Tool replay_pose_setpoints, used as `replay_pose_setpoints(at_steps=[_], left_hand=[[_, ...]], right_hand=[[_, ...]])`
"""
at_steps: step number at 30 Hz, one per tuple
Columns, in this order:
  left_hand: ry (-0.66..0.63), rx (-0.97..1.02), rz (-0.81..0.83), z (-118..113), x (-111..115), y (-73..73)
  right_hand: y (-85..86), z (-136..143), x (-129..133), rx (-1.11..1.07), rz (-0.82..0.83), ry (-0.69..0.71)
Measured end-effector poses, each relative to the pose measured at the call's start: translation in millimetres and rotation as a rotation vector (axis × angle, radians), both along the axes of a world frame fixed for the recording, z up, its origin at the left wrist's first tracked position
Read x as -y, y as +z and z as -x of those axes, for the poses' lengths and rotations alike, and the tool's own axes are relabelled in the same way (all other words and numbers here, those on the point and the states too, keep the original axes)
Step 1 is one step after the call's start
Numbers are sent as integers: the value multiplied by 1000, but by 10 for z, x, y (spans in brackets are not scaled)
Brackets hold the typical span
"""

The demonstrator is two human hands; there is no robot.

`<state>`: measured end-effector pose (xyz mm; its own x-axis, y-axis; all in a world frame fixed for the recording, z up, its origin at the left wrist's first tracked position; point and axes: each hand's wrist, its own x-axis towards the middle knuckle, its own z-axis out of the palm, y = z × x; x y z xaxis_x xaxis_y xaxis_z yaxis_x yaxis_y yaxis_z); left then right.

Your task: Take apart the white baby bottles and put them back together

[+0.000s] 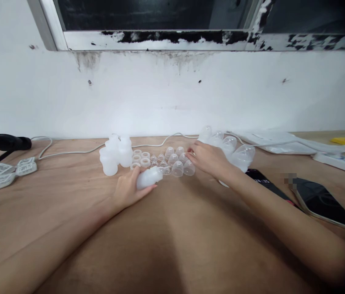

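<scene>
My left hand (128, 185) is wrapped around a milky plastic bottle (148, 178), which lies tilted with its threaded neck to the right. Just beyond that neck are small clear teats (160, 157) and white screw rings (144, 160). Clear dome caps (177, 168) stand in rows to the right of the teats. At the right edge of these domes is my right hand (207, 157), its fingers curled together. Whatever its fingertips hold, if anything, cannot be made out. Several more milky bottles (110, 161) stand upright at the left.
Larger clear covers (243, 155) are grouped behind my right hand. Two phones (325, 200) lie near my right forearm. A white cable (163, 143) runs along the wall. White tags (3, 173) and a black strap (4, 143) are at the left, a power strip (342, 163) at the right.
</scene>
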<state>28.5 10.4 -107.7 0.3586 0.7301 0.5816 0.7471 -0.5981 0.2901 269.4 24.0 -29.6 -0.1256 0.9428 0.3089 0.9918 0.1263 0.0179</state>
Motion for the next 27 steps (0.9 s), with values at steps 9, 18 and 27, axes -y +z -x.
replay_pose_setpoints(at_steps=[9,18,27], left_hand=[[3,213,150,46,-97,20],[-61,264,224,77,-157,29],[-141,222,249,115,-179,48]], right_hand=[[-96,-173,-75,39,424,70],[126,15,78,-689,912,588],[-79,91,-49,-1201,575,543]])
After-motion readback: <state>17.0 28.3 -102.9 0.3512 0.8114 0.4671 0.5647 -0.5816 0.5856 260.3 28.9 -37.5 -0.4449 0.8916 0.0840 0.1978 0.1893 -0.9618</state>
